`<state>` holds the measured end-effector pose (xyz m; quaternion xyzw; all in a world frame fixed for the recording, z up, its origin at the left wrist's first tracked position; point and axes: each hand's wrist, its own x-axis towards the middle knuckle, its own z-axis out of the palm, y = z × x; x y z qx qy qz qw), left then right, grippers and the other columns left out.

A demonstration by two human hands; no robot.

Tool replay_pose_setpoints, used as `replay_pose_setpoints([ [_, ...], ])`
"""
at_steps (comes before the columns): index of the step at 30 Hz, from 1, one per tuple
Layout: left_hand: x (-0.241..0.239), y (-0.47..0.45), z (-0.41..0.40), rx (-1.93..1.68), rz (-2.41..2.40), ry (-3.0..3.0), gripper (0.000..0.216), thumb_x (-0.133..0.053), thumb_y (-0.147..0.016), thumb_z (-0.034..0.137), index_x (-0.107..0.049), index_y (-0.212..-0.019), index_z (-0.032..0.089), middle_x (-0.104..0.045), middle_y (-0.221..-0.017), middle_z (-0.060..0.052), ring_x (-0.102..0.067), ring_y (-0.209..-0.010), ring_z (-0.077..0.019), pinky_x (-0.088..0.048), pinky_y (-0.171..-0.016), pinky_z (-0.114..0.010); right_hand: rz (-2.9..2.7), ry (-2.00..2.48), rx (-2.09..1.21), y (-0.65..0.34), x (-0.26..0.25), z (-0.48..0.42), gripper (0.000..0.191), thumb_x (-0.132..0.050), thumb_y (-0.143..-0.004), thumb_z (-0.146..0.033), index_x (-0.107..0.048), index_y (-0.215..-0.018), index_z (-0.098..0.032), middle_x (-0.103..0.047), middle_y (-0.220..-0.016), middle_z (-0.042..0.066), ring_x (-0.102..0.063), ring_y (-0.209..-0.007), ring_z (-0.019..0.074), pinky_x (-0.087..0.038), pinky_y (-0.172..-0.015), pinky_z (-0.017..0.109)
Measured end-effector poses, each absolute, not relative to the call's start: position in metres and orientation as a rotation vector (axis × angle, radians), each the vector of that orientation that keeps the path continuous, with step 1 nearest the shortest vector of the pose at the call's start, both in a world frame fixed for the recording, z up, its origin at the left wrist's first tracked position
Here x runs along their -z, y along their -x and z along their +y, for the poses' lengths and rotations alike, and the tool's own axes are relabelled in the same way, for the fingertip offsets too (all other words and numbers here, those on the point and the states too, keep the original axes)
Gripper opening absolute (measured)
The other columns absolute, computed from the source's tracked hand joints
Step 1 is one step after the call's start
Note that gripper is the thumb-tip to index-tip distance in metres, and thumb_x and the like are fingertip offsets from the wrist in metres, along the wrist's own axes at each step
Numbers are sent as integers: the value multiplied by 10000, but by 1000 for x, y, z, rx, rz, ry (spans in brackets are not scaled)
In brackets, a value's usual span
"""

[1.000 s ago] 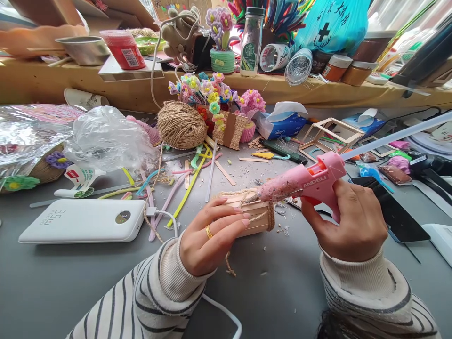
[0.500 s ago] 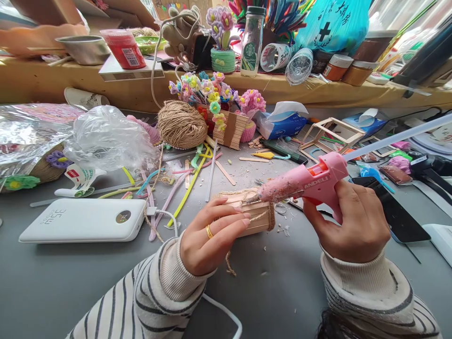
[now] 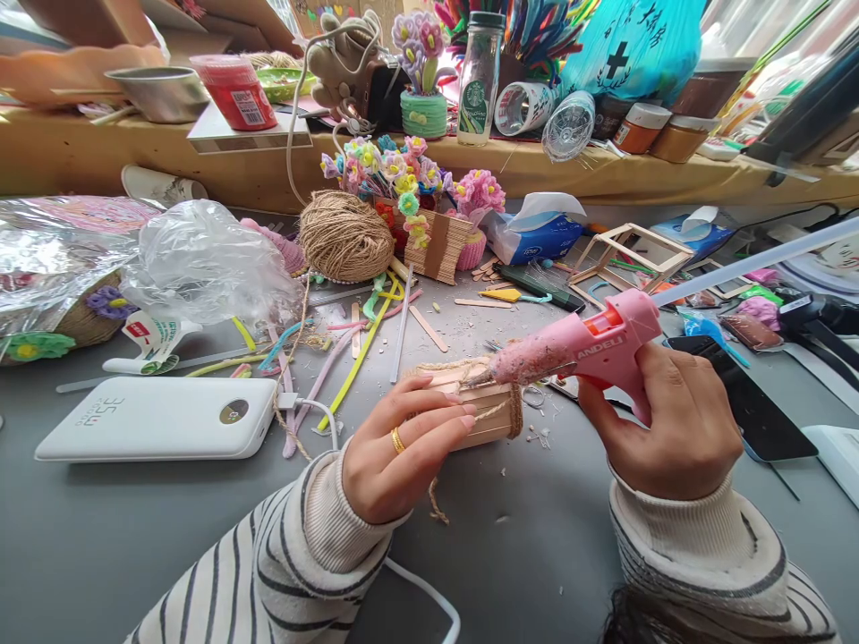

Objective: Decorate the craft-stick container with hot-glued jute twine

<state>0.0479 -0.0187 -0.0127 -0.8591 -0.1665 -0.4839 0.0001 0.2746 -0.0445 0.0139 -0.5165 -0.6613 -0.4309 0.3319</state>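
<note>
My right hand (image 3: 681, 434) is wrapped round the grip of a pink hot glue gun (image 3: 608, 349). A long translucent glue stick (image 3: 752, 266) juts from its back end. The gun's nozzle points down-left onto a small box of wooden craft sticks (image 3: 495, 427), apparently touching its upper face. Twine (image 3: 516, 411) is wound about the box's right end, and a loose strand crosses its side. My left hand (image 3: 406, 456), with a ring on one finger, lies over the left part of the box and holds it on the table. Its thumb is hidden.
A ball of twine (image 3: 347, 237) stands behind, near a box of craft sticks (image 3: 439, 249) with yarn flowers. A white power bank (image 3: 157, 420) with a cable lies left. Pipe cleaners (image 3: 362, 371) and loose sticks are scattered mid-table. A black phone (image 3: 765, 411) lies right of my right hand.
</note>
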Motion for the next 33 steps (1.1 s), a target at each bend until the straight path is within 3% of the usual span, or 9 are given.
replay_pose_setpoints([
  [23, 12, -48, -19, 1512, -527, 2708, 262, -547, -711, -12, -572, -957, 73, -709, -819, -107, -624, -843, -196, -525, -818, -437, -1716, 1344, 1092, -279, -11, -46, 347, -704, -634, -240, -570, -935, -129, -648, -727, 87, -576, -631, 181, -500, -648, 294],
  [29, 11, -48, -18, 1501, -534, 2698, 262, -548, -714, 0, -569, -959, 91, -713, -815, -94, -627, -836, -187, -526, -821, -414, -1749, 1379, 1014, -280, -11, -48, 390, -651, -690, -212, -538, -1055, -133, -645, -762, 100, -590, -660, 213, -492, -638, 337],
  [33, 12, -48, -18, 1490, -539, 2702, 259, -548, -711, -1, -569, -954, 86, -713, -813, -99, -629, -839, -192, -528, -816, -416, -1745, 1352, 1032, -281, -12, -48, 362, -677, -662, -194, -560, -994, -110, -645, -747, 112, -588, -644, 210, -497, -633, 328],
])
